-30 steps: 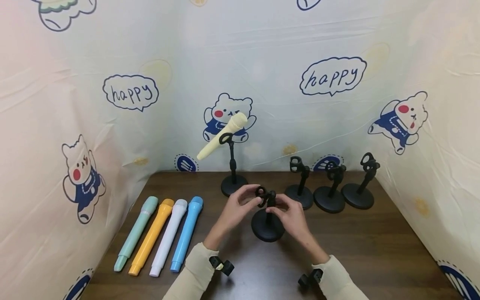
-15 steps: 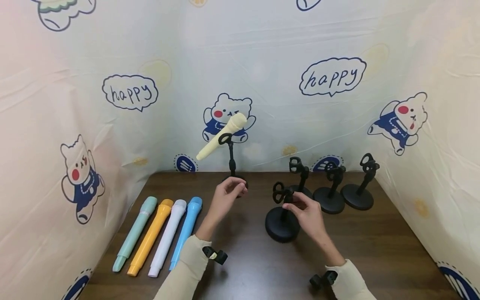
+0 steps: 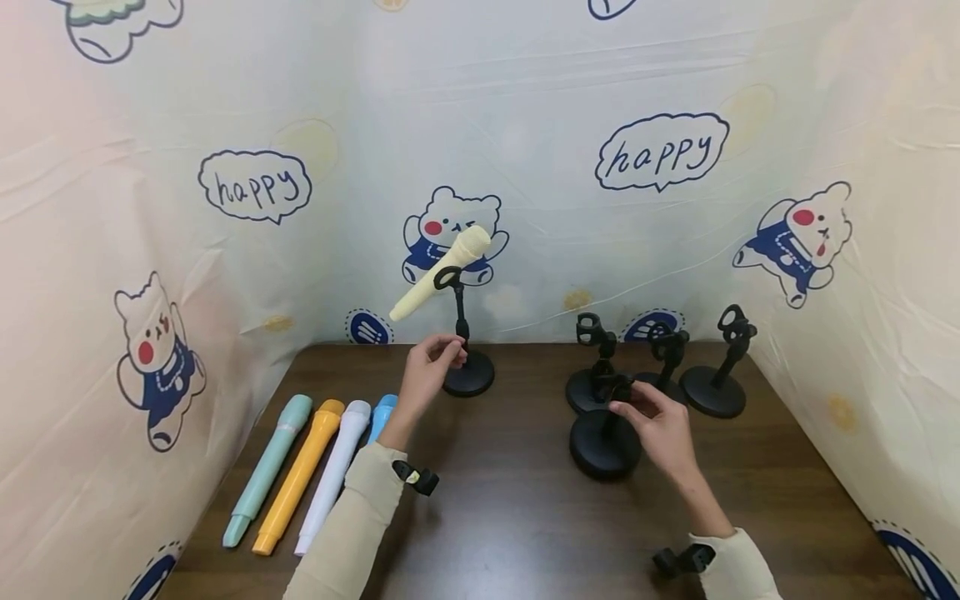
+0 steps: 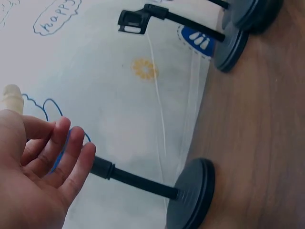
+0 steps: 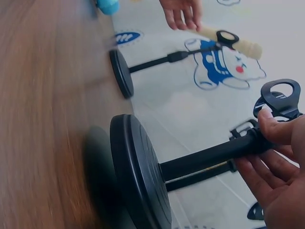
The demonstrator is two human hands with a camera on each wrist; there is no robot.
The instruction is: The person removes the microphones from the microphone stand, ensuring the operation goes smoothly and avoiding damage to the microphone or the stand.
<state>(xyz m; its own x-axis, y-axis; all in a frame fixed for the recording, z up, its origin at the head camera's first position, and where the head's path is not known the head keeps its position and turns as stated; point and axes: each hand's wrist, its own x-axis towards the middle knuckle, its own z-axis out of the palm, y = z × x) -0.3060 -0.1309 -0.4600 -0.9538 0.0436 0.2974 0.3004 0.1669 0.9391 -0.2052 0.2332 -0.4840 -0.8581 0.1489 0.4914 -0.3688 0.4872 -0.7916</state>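
Observation:
My right hand (image 3: 663, 429) pinches a black tabletop microphone stand (image 3: 605, 447) high on its pole, just under the clip, with thumb and fingers. In the right wrist view, its round base (image 5: 138, 171) has a dark blur beside it; whether it touches the table I cannot tell. My left hand (image 3: 426, 375), fingers loosely bent and holding nothing, hovers by another stand (image 3: 471, 377) at the back. That stand's clip carries a pale yellow microphone (image 3: 442, 271), tilted with its head up to the right. In the left wrist view the left fingers (image 4: 71, 157) overlap its pole.
Several more microphones lie side by side at the left: green (image 3: 268, 471), orange (image 3: 300, 475), white (image 3: 333, 475) and blue (image 3: 382, 417), partly behind the left arm. Other black stands (image 3: 716, 392) stand at the back right, partly behind the held one. A printed cloth (image 3: 540, 167) walls the table (image 3: 517, 533).
The left hand has let go of the stand and moved left to beside the yellow microphone's stand. The right hand has carried its stand to the right, near the other stands.

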